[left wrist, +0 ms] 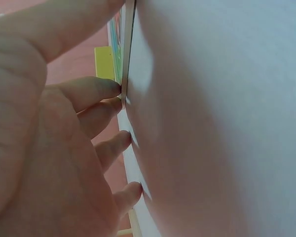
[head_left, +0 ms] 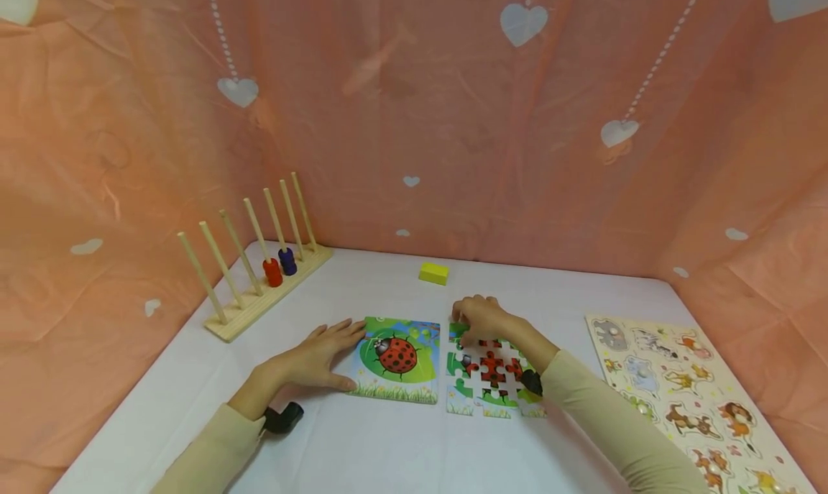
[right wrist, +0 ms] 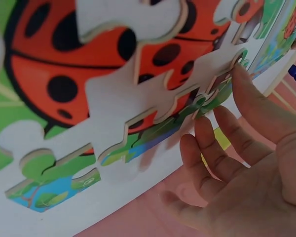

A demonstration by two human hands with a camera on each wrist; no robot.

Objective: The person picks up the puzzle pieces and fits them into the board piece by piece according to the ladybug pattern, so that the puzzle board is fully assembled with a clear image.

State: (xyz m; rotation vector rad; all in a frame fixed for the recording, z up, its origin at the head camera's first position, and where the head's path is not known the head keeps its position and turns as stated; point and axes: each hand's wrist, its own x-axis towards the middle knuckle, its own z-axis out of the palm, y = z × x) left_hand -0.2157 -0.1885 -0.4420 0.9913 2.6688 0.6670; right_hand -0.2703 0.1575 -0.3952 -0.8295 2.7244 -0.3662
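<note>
A square ladybug picture board (head_left: 397, 368) lies flat on the white table. My left hand (head_left: 313, 357) rests at its left side, fingers spread, with fingertips and thumb right at the board's edge. To the right are spaced-out ladybug jigsaw pieces (head_left: 493, 370), laid in a grid with white gaps between them. My right hand (head_left: 481, 318) is over their top left corner. In the right wrist view, its thumb and fingertips pinch a green jigsaw piece (right wrist: 223, 94), which the fingers partly cover.
A yellow block (head_left: 433, 273) lies behind the board. At the back left stands a wooden peg rack (head_left: 259, 310) with red beads (head_left: 272, 272) and dark blue beads (head_left: 287, 262). An animal peg puzzle (head_left: 686, 386) lies at the right. Pink curtain surrounds the table's back and sides.
</note>
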